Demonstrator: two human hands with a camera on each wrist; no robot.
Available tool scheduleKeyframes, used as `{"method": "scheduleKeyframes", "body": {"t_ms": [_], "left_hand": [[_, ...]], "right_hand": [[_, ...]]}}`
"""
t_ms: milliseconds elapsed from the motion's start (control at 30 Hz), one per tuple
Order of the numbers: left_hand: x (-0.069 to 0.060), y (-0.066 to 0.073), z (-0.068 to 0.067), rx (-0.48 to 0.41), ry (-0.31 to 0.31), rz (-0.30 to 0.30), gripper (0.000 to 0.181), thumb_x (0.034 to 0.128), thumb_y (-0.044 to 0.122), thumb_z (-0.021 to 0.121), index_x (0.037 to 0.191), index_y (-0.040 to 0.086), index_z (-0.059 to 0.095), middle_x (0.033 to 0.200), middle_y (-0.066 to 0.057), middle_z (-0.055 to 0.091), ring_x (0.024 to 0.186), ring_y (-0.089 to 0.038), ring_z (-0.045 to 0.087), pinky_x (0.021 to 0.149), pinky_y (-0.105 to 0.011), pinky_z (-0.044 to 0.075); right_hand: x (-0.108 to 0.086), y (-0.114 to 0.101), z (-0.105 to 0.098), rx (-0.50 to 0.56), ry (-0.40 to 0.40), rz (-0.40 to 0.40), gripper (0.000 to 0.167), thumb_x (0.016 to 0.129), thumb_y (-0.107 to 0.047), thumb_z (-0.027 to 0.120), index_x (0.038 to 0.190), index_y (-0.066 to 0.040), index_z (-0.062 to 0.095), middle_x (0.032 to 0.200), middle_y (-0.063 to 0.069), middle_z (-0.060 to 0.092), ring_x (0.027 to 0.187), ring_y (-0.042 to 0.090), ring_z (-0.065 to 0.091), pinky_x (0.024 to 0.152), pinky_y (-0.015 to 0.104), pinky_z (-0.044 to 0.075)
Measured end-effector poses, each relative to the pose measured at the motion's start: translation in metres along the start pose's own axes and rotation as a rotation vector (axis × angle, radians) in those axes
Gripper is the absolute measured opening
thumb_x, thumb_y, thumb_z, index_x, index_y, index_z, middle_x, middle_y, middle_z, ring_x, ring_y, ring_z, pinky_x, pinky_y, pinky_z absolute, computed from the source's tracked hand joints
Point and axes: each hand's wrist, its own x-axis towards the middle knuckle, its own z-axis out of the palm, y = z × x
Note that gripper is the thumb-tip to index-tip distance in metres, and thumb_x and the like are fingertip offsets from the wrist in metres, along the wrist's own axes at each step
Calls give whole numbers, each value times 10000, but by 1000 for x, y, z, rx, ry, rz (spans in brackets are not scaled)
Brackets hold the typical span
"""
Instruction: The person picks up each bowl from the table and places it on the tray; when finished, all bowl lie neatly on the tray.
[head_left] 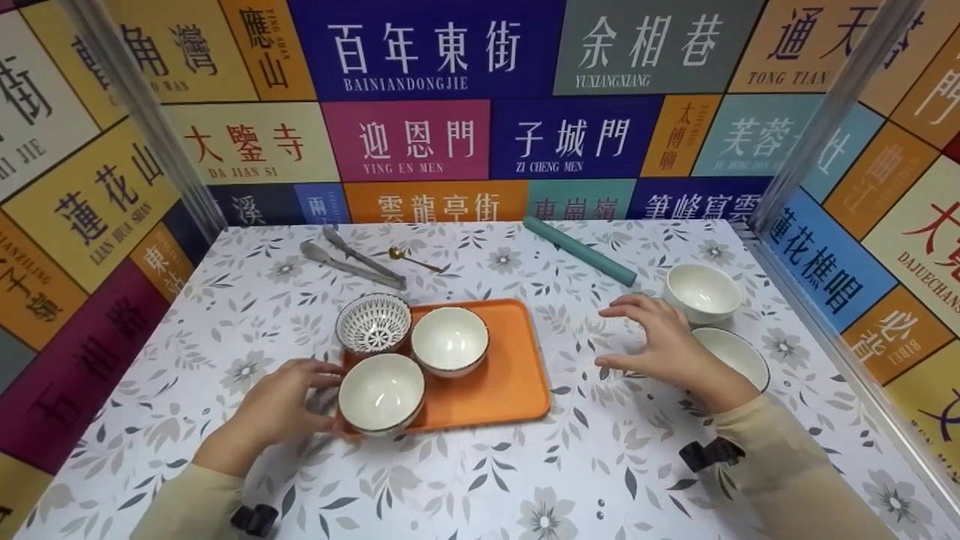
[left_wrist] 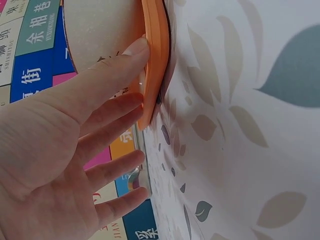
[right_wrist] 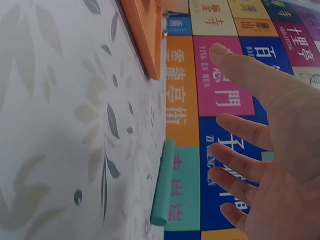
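Observation:
At the left end of the orange tray (head_left: 517, 367), my left hand (head_left: 281, 401) is beside the front white bowl (head_left: 382, 394). In the left wrist view its thumb (left_wrist: 112, 67) lies over the tray's rim (left_wrist: 156, 60), while the other fingers extend loosely. Two more bowls sit at the tray's left half: a black-and-white patterned bowl (head_left: 373, 324) and a plain white one (head_left: 450, 340). My right hand (head_left: 660, 345) is held above the table right of the tray, fingers spread and nothing in them. Beside it are a white bowl (head_left: 703, 291) and another bowl (head_left: 739, 356), partly hidden by the hand and wrist.
Metal tongs (head_left: 356, 259) and a small gold spoon (head_left: 415, 259) lie behind the tray. A green stick (head_left: 579, 251) lies at the back right. Printed panels (head_left: 420, 45) wall the table at the back and sides. A floral cloth (head_left: 420, 487) covers the table.

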Motion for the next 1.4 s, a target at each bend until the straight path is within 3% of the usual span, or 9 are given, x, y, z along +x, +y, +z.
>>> {"method": "scheduleKeyframes", "body": {"t_ms": [233, 600, 833, 1000, 1400], "left_hand": [[0, 1, -1, 1, 7, 15, 554, 679, 240, 919, 1200, 123, 772, 1361, -38, 686, 1338, -352, 557, 1065, -627, 475], [0, 1, -1, 3, 7, 10, 566, 670, 233, 922, 1206, 129, 770, 1350, -40, 690, 1320, -357, 570, 1049, -625, 488], [1, 1, -1, 14, 7, 2, 573, 668, 212, 916, 1213, 119, 767, 1345, -59, 689, 1313, -368, 573, 1044, -630, 490], [1, 0, 0, 7, 4, -4, 576, 665, 202, 911, 1217, 120, 764, 1353, -56, 683, 1325, -369, 564, 1051, -634, 484], [0, 1, -2, -4, -8, -21, 591, 669, 246, 926, 1224, 134, 760, 1372, -40, 676, 1337, -363, 555, 1069, -640, 467]], "right_hand": [[-14, 13, -21, -6, 16, 45, 768, 751, -490, 896, 1380, -134, 638, 1490, 143, 529, 1409, 417, 428, 1116, 719, 235], [-38, 39, -48, -107, -5, 156, 854, 775, -565, 850, 1446, -117, 571, 1509, 214, 472, 1372, 533, 381, 1068, 770, 222], [-52, 55, -60, -134, -22, 227, 941, 750, -590, 858, 1472, -82, 531, 1538, 244, 422, 1388, 548, 337, 1054, 744, 230], [-60, 62, -70, -98, -28, 224, 909, 765, -538, 868, 1463, -63, 532, 1525, 258, 427, 1367, 563, 345, 1020, 738, 248], [-76, 81, -81, -158, -66, 245, 851, 747, -571, 868, 1406, -108, 595, 1465, 286, 496, 1328, 578, 420, 958, 721, 259]]}}
